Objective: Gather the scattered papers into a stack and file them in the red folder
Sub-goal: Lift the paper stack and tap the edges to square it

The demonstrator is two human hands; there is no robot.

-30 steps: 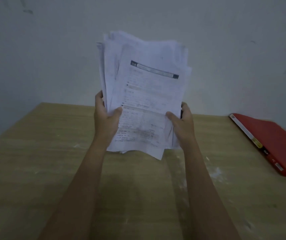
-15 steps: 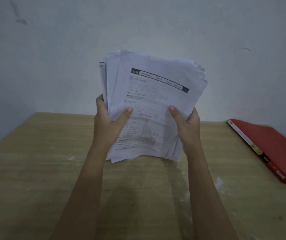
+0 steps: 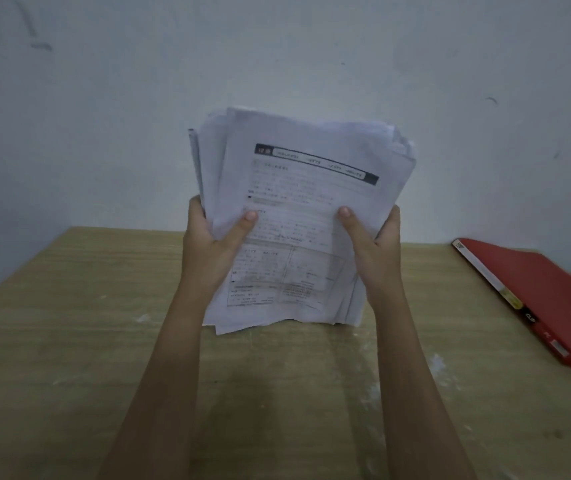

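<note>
A thick, uneven stack of printed white papers [image 3: 297, 202] stands upright in front of me, its bottom edge at or just above the wooden table [image 3: 69, 341]. My left hand [image 3: 211, 251] grips the stack's left side, thumb across the front sheet. My right hand [image 3: 377, 254] grips the right side the same way. The front sheet carries a dark header bar and a table of text. The sheets' edges are not lined up. The red folder [image 3: 547, 296] lies shut on the table at the far right, apart from the stack.
A pale wall rises right behind the table's far edge. The table's left edge runs diagonally at the left. White smudges mark the wood near the right forearm.
The stack has come down from a raised position until its bottom edge is near the table. Both hands have slid higher up the stack's sides.
</note>
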